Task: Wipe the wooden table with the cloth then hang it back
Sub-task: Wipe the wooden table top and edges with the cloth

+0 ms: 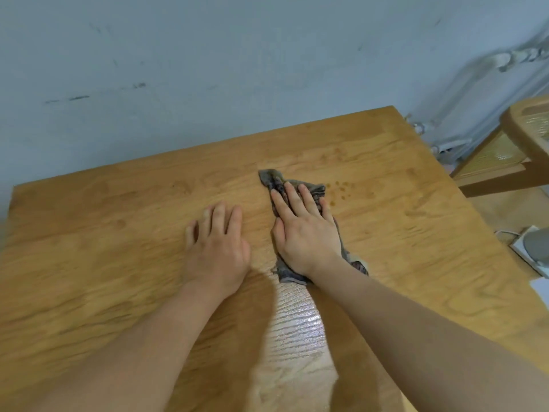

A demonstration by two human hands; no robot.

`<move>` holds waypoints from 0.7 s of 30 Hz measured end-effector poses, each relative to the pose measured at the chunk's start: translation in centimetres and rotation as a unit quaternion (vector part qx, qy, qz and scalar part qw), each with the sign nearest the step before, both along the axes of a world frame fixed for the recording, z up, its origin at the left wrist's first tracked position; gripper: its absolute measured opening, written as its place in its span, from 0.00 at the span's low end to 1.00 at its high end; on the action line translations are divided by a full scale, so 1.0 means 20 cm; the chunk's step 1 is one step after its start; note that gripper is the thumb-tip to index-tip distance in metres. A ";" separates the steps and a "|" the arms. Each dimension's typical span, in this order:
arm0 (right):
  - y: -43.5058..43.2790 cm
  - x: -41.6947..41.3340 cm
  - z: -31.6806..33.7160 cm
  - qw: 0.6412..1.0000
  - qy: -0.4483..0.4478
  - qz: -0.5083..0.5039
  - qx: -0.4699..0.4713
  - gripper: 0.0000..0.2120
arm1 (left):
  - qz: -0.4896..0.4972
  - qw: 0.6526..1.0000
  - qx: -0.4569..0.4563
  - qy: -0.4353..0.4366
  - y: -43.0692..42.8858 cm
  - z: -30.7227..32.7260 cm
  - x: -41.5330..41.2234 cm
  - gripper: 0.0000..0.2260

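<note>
We press our right hand (306,230) flat on the grey patterned cloth (271,178), fingers (292,197) stretched out and slightly apart on top of it, not clamped around it; the cloth lies crumpled near the middle of the wooden desk (401,221). Our left hand (215,248) rests palm down on the bare wood just beside it, fingers loosely together and holding nothing. Small dark spots (340,188) mark the wood just right of the cloth, and no container is in view.
</note>
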State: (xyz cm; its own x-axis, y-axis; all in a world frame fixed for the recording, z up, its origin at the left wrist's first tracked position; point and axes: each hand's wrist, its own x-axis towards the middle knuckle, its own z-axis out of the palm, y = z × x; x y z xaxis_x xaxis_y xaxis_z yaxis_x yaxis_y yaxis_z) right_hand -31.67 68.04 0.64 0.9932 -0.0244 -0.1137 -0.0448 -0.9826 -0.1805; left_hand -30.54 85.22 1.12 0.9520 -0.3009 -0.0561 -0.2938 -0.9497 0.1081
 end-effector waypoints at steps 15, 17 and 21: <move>-0.33 0.07 -0.01 0.999 -0.032 0.032 0.017 0.28 | 0.076 0.997 -0.014 0.008 -0.33 -0.02 -0.11 0.27; -0.29 0.22 -0.01 1.000 -0.013 0.014 0.016 0.28 | 0.078 0.997 -0.011 0.015 -0.34 -0.02 -0.11 0.27; -0.24 0.02 -0.01 0.999 -0.025 0.031 0.017 0.28 | 0.083 0.996 -0.020 0.017 -0.34 -0.02 -0.14 0.26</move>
State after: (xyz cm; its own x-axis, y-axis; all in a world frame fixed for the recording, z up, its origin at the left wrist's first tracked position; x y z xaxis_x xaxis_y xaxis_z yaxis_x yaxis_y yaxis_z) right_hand -31.17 63.17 0.50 0.9971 0.0401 -0.0642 0.0255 -0.9766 -0.2137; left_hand -33.37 78.46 0.75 0.9865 -0.1431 -0.0797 -0.1296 -0.9796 0.1538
